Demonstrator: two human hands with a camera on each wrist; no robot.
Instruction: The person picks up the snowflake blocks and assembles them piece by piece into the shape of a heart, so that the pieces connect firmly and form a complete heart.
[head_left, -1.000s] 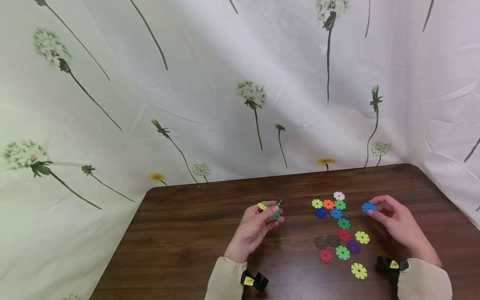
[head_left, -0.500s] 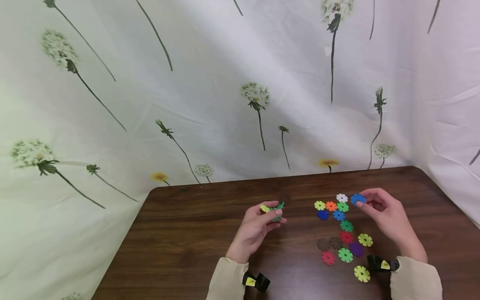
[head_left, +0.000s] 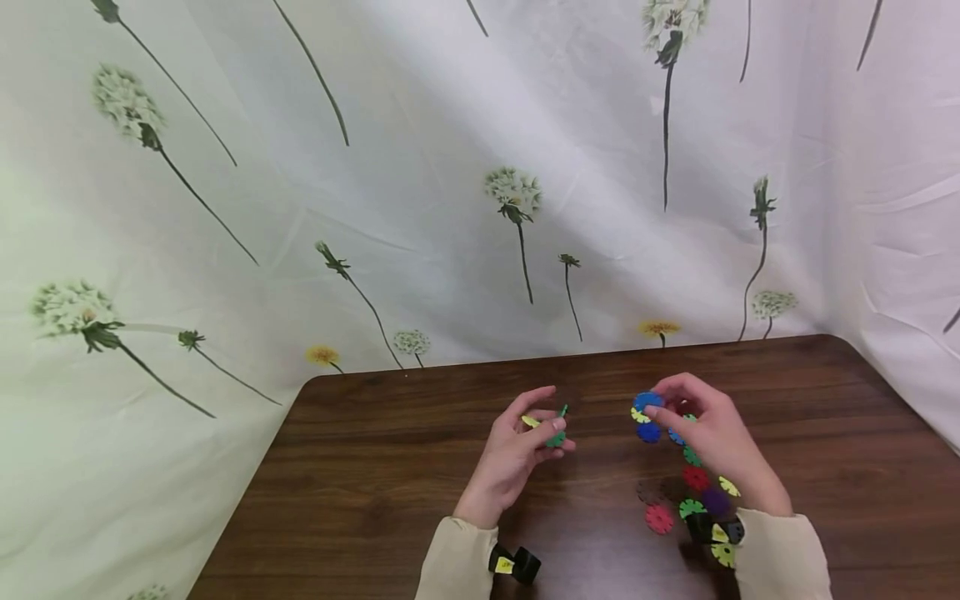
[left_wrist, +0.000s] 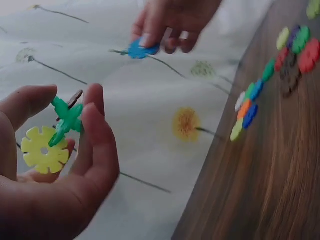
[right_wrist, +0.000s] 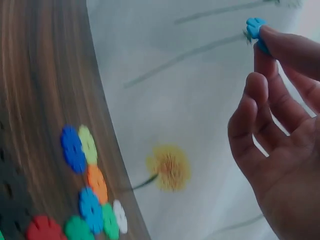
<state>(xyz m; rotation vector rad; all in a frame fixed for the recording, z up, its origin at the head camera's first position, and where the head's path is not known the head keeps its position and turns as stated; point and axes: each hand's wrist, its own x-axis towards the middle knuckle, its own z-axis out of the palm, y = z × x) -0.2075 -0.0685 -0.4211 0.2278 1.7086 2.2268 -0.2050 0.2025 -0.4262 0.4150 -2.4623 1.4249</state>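
Between thumb and fingers my left hand (head_left: 510, 458) holds a small cluster of joined snowflake discs. Green discs (left_wrist: 67, 120), a yellow disc (left_wrist: 45, 150) and a brown piece (left_wrist: 75, 100) show in the left wrist view. My right hand (head_left: 712, 433) pinches a blue snowflake disc (head_left: 648, 404) by its edge, thumb against fingertips. That disc is held above the table, apart from the left hand's cluster. In the right wrist view the blue disc (right_wrist: 256, 30) is seen nearly edge-on.
Loose snowflake discs lie on the dark wooden table (head_left: 375, 467) under and near my right hand, among them a dark blue disc (head_left: 648, 432), a red disc (head_left: 659, 518) and an orange disc (right_wrist: 97, 184). A flower-printed cloth (head_left: 420, 167) hangs behind the table.
My right hand has moved left with the blue disc, from the right of the loose discs to above them. My left hand stays nearly in place, its index finger now lifted off the cluster.
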